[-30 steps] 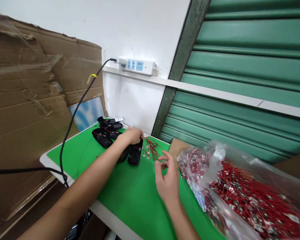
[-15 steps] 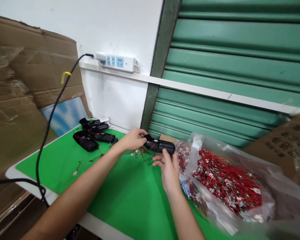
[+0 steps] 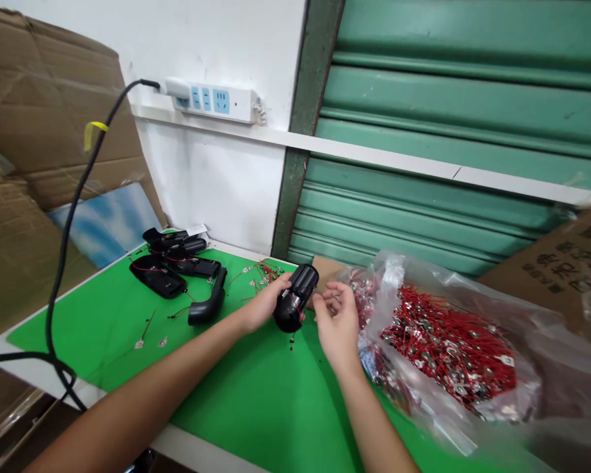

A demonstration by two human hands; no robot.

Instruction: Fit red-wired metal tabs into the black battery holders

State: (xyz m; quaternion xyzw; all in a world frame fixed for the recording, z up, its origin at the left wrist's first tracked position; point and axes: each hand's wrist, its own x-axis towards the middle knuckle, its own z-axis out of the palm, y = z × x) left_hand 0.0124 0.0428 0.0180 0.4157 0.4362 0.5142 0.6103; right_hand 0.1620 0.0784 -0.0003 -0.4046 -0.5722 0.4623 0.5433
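My left hand (image 3: 267, 303) grips a black plastic housing (image 3: 297, 297) by its left side, tilted above the green mat. The housing has a ribbed compartment at its upper end and a rounded lower end; a bit of red wire shows at its edge. Just right of it, my right hand (image 3: 337, 322) has its thumb and fingers curled together, apart from the housing. Whatever may lie between those fingers is too small to make out. A small wired part (image 3: 291, 341) shows below the housing. Behind my left hand lies a pile of red-wired metal contacts (image 3: 267, 272).
Several black housings (image 3: 160, 276) with red wires lie at the mat's far left, a curved black handle piece (image 3: 209, 303) beside them. A clear plastic bag (image 3: 394, 282) full of red-wired contacts (image 3: 448, 341) stands right. A black cable (image 3: 64, 243) hangs at left from a power strip (image 3: 217, 100).
The housing has turned from lying lengthwise to tilted upright in my left hand. My right hand has come off it, fingers curled in. The curved black piece now shows on the mat.
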